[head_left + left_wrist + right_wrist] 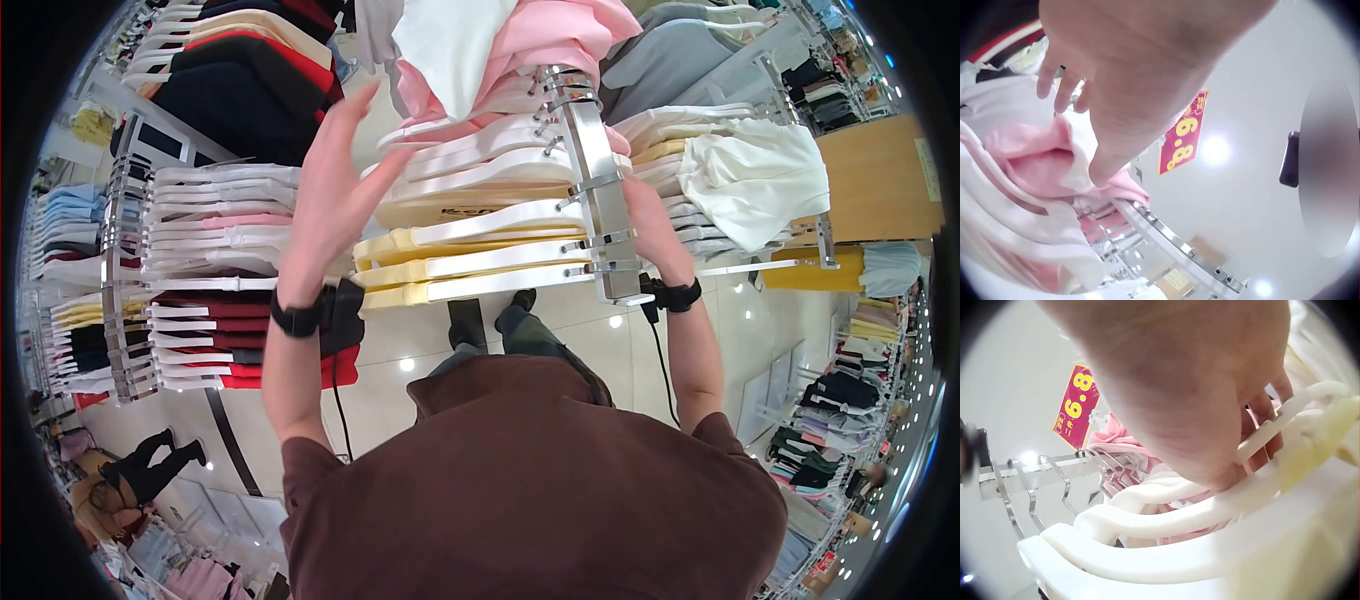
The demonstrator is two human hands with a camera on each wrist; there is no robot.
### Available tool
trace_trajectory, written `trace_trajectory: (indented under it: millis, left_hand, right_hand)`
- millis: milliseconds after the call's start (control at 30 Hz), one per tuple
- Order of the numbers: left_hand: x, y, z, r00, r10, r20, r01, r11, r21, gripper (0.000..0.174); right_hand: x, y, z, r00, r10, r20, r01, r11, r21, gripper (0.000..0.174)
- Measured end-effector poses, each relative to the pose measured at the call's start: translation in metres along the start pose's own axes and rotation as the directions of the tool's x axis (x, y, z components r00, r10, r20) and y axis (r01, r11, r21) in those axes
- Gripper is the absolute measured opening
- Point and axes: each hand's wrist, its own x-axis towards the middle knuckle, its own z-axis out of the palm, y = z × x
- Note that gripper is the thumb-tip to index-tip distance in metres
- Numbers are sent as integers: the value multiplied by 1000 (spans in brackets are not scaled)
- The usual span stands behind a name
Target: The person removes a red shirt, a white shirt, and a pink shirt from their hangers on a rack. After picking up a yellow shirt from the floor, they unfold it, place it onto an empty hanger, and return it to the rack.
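Note:
My left hand [335, 200] is raised beside the left ends of the hangers, fingers spread and thumb apart, with nothing in it. In the left wrist view that hand [1129, 81] is over a pink garment [1041, 153] and a white one. On the other side of the metal rail [600, 200], my right hand [650, 225] reaches in among the hangers, its fingers hidden in the head view. In the right wrist view, its thumb and curled fingers [1260, 419] hold a white hanger [1316, 394]. Pale yellow garments [390, 270] hang on the nearest hangers.
A pink garment [560, 40] and a white garment [450, 50] lie over the rail's far end. Another rack with dark red clothes [220, 325] stands left; a white garment [755, 180] drapes over hangers at right. A red price sign [1077, 400] hangs above.

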Motion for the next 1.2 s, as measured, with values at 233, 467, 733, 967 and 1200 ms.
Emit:
trace_trajectory:
  millis: [233, 467, 733, 967, 1200]
  left_hand:
    - [80, 20, 37, 908, 390, -155, -278, 836, 474, 76]
    - [174, 1, -24, 960, 279, -16, -270, 942, 197, 29]
    - [156, 32, 11, 959, 201, 202, -272, 856, 440, 73]
    - [247, 3, -34, 984, 160, 84, -178, 943, 281, 42]
    - [283, 98, 7, 963, -153, 224, 248, 829, -502, 25]
  right_hand:
    - [-27, -22, -13, 987, -4, -163, 7, 1000, 14, 47]
    - [-82, -28, -16, 985, 162, -59, -107, 843, 527, 54]
    - [-109, -35, -16, 983, 180, -31, -122, 778, 616, 49]
    - [-116, -31, -8, 982, 169, 80, -162, 555, 816, 45]
    - [-114, -34, -16, 994, 40, 99, -107, 295, 949, 42]
